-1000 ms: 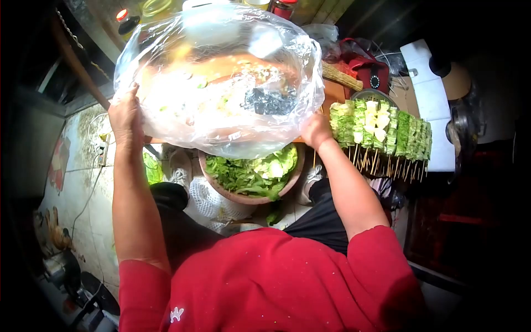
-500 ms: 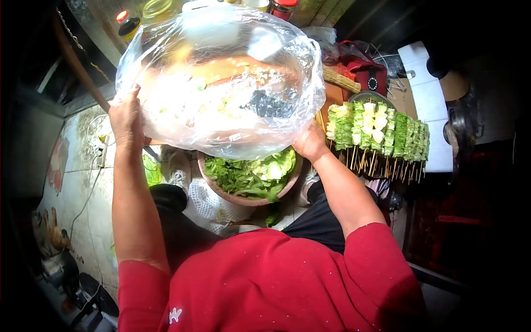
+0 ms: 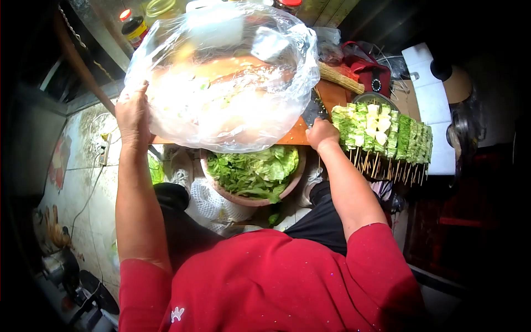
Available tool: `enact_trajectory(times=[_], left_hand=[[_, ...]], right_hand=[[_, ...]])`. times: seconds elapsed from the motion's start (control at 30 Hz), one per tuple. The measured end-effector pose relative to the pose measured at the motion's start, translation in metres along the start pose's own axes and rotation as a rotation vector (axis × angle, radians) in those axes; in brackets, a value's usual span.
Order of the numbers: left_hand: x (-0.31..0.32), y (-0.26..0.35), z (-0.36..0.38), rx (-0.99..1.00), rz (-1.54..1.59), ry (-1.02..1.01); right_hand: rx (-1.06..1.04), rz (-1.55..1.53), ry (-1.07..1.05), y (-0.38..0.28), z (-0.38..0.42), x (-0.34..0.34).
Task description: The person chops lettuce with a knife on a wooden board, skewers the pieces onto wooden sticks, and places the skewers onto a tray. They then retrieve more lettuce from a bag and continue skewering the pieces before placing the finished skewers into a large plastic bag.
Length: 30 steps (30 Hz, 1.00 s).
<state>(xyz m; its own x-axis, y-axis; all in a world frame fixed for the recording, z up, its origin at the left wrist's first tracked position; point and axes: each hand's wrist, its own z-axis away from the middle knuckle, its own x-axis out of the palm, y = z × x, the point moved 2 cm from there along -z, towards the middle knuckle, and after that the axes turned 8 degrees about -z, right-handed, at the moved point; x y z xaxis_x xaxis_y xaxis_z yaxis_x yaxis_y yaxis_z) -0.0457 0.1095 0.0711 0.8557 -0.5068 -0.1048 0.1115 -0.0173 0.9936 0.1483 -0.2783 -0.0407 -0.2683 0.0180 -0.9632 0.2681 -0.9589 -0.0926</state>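
My left hand (image 3: 133, 113) is closed on the left edge of a large clear plastic bag (image 3: 182, 130), which hangs spread over an orange-brown board (image 3: 296, 134). Glare washes out much of the bag. Just right of the bag, my right hand (image 3: 322, 134) is wrapped round the handle of a knife with a broad dark blade (image 3: 314, 110). The blade points away from me, partly behind the bag's edge. Below the board, a round tub (image 3: 301, 174) holds cut green leaves (image 3: 249, 174). Skewers threaded with green leaves (image 3: 381, 130) lie in a row beside my right hand.
A dark sauce bottle with a red cap (image 3: 133, 27) stands at the back left. Behind the skewers are a straw-coloured bundle (image 3: 343, 77), a red bag (image 3: 370, 72) and white folded card (image 3: 428, 94). A cable (image 3: 88, 191) runs over the tiled floor.
My right hand has moved right, away from the bag's edge. The dark blade, earlier seen through the plastic, now shows beside the bag. My left hand and the bag shifted slightly.
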Motion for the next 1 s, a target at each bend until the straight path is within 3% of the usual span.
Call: enact_trajectory(times=[0.1, 0.13, 0.17, 0.2, 0.23, 0.3, 0.37, 0.5, 0.57, 0.6, 0.63, 0.7, 0.83, 0.9, 0.93, 1.0], left_hand=[[0.005, 0.005, 0.005, 0.021, 0.073, -0.028], [0.005, 0.0, 0.001, 0.042, 0.051, -0.048], [0.003, -0.003, -0.001, 0.063, 0.028, -0.068], [0.007, 0.005, 0.006, 0.053, 0.11, -0.092], [0.008, 0.007, 0.009, 0.052, 0.107, -0.086], [0.009, 0.009, 0.012, 0.06, 0.068, -0.106], [0.01, 0.009, 0.015, 0.092, 0.072, -0.145], [0.012, 0.006, 0.016, 0.162, 0.057, -0.179], [0.01, 0.006, 0.016, 0.137, 0.02, -0.169], [0.008, 0.006, 0.016, 0.136, 0.018, -0.168], [0.006, 0.007, 0.015, 0.123, 0.023, -0.142], [0.005, 0.003, 0.013, 0.107, 0.03, -0.12], [0.005, -0.014, 0.002, 0.032, -0.095, -0.081], [0.002, -0.017, 0.003, -0.024, -0.031, -0.081], [0.001, -0.022, 0.001, 0.041, -0.02, -0.085], [0.003, -0.028, -0.005, -0.013, -0.021, -0.067]], right_hand=[[0.102, -0.006, -0.065, -0.011, -0.004, -0.023], [0.038, -0.061, 0.094, -0.017, 0.004, -0.038], [0.036, -0.191, 0.114, -0.028, 0.009, -0.061], [-0.09, -0.298, 0.255, -0.034, 0.011, -0.073], [-0.338, -0.507, 0.559, -0.043, 0.016, -0.087], [-0.641, -0.58, 0.821, -0.066, 0.037, -0.118], [-0.931, -0.509, 0.9, -0.095, 0.057, -0.136], [-1.142, -0.272, 0.586, -0.136, 0.078, -0.106], [-1.076, -0.242, 0.408, -0.14, 0.077, -0.073], [-0.902, -0.236, -0.05, -0.14, 0.079, -0.07], [-0.902, -0.236, -0.052, -0.141, 0.081, -0.073], [-0.605, -0.01, -0.445, -0.135, 0.081, -0.067], [-0.678, -0.015, -0.44, -0.126, 0.078, -0.06], [-0.717, -0.134, -0.3, -0.125, 0.076, -0.057], [-0.789, -0.179, -0.188, -0.124, 0.078, -0.059], [-0.949, -0.323, 0.088, -0.12, 0.086, -0.068]])
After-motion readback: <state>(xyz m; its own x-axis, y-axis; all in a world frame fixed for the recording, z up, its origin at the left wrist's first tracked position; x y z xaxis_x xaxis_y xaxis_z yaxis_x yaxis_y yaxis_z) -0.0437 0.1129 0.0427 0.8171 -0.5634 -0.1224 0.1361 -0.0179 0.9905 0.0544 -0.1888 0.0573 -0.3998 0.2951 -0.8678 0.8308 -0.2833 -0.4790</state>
